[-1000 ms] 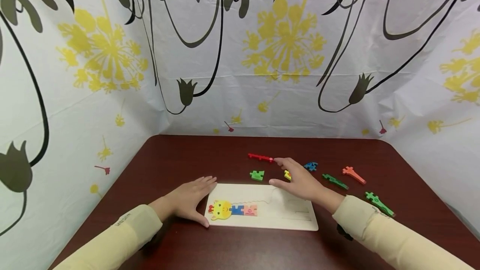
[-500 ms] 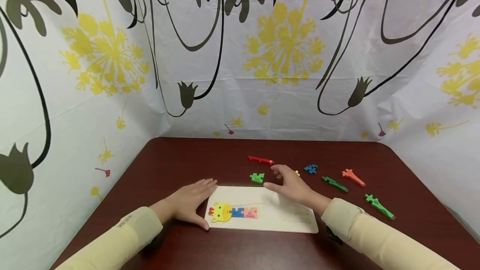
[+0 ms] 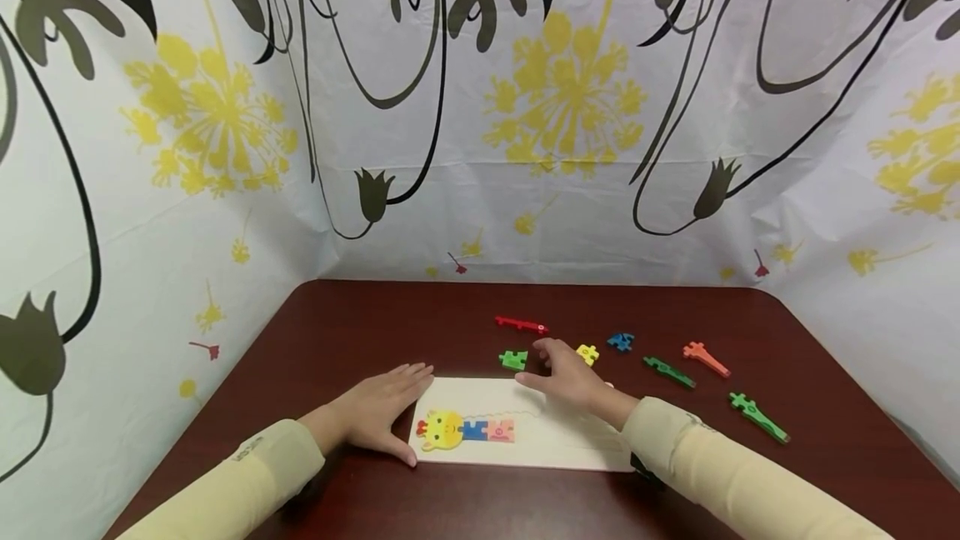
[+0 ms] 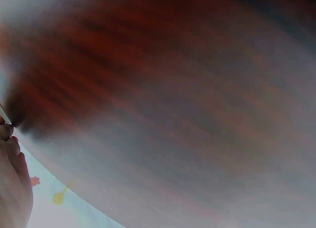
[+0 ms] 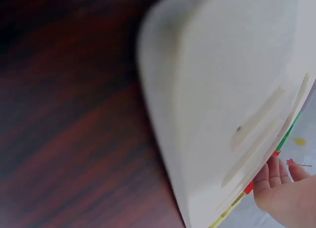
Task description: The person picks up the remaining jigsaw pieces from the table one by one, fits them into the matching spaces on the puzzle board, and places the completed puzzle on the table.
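A pale wooden puzzle board (image 3: 480,394) lies on the table. In its left part sit a yellow giraffe-head piece (image 3: 441,429), a blue piece (image 3: 474,430) and a pink piece (image 3: 501,430), joined in a row. My left hand (image 3: 375,408) rests at the board's left edge with fingers spread. Over the board's far edge reaches my right hand (image 3: 568,377), fingers loosely bent and holding nothing. Its fingertips are close to a light green puzzle piece (image 3: 513,360); a yellow piece (image 3: 587,353) lies just beyond the hand. Shallow recesses show in the board (image 5: 222,90) in the right wrist view.
Farther back lie a red piece (image 3: 521,325) and a small blue one (image 3: 620,342). To the right are a dark green piece (image 3: 669,371), an orange one (image 3: 706,358) and a bright green one (image 3: 759,417). Patterned cloth (image 3: 480,215) surrounds the table (image 3: 390,315).
My right hand has moved left and nearer, from beside the red piece toward the light green piece, uncovering the yellow piece. My left hand stays at the board's edge.
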